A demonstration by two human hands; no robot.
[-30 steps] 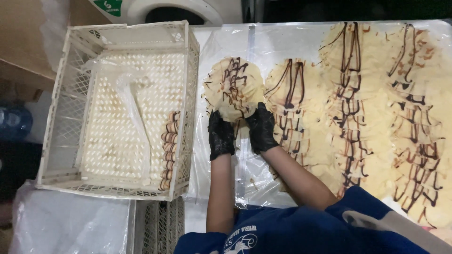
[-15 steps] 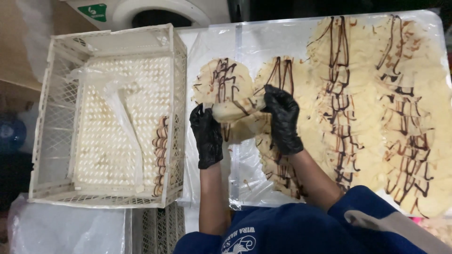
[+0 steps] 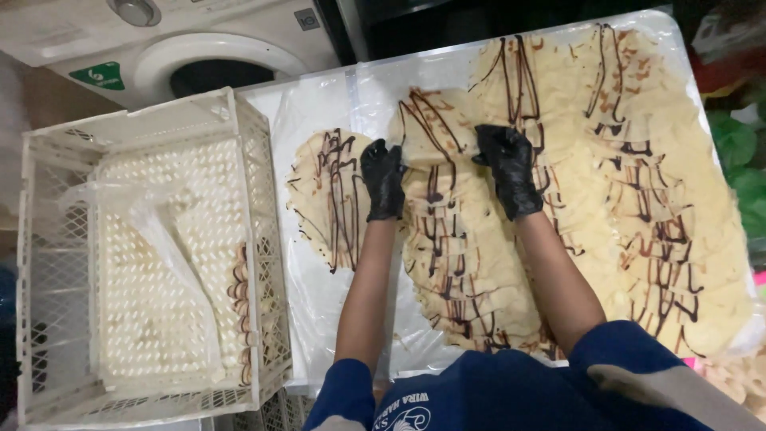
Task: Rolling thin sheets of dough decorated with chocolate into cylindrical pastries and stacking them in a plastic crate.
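Crepe (image 3: 435,128) lies crosswise between my hands, left hand (image 3: 383,177) pinching its nine-o'clock edge, right hand (image 3: 507,164) its three-o'clock edge.

Both hands in black gloves, arms stretched fwd from blue short sleeves, forearms bare. Left hand (image 3: 384,179) sits left of the folded crepe (image 3: 435,128), fingers curled, thumb side against its left edge. Right hand (image 3: 507,166) is at the crepe's right edge, fingers bent and pinching it (palm down, knuckles up). Wrists roughly straight, w/ forearms angling inward toward the crepe, elbows close to the torso.
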